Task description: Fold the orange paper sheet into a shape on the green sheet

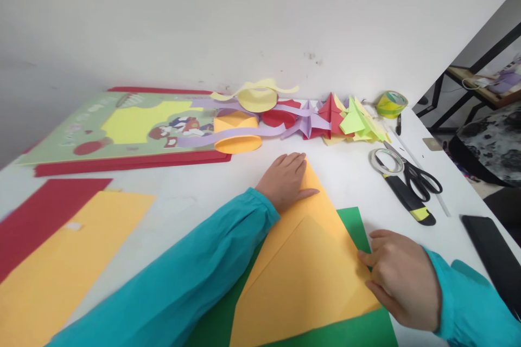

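Note:
A sheet of orange paper (301, 282), folded to a point at its far end, lies on a green sheet (354, 227). My left hand (285, 179) rests at the folded tip, fingers stretched over it and the thumb apart on the paper. At the sheet's right edge, my right hand (401, 276) has its index finger and thumb on the paper, the other fingers curled in. Both arms wear teal sleeves.
Left lie a red sheet (52, 211) and another orange sheet (81, 260). Behind are a decorated green board (81, 130), paper lanterns (238, 145) and folded paper shapes (360, 122). Right are scissors (417, 179), a utility knife (407, 198), tape rolls (391, 104) and a black phone-like slab (492, 255).

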Available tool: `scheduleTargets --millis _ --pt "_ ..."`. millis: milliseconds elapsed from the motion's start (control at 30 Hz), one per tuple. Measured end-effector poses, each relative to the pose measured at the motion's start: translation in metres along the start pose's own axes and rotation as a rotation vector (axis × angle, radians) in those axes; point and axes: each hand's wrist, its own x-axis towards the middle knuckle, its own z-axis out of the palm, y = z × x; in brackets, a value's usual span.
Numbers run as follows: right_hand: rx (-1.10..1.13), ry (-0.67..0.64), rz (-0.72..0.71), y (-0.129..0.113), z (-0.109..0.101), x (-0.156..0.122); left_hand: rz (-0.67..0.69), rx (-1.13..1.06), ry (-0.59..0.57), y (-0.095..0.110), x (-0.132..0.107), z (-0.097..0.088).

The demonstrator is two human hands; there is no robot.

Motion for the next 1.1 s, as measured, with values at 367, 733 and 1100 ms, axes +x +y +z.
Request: scheduleTargets --millis 367,733,1100 --pt "-0.164 0.04 0.176 -0.01 0.034 -0.014 0.001 -0.015 0.002 0.0 0.0 0.001" --pt "-0.411 -0.206 0.274 -0.02 0.038 -0.013 -0.002 -0.02 0.008 0.0 0.001 0.002" --pt "-0.377 -0.264 0.243 -0.022 0.045 -0.018 -0.001 -0.004 -0.005 0.001 0.0 -0.001"
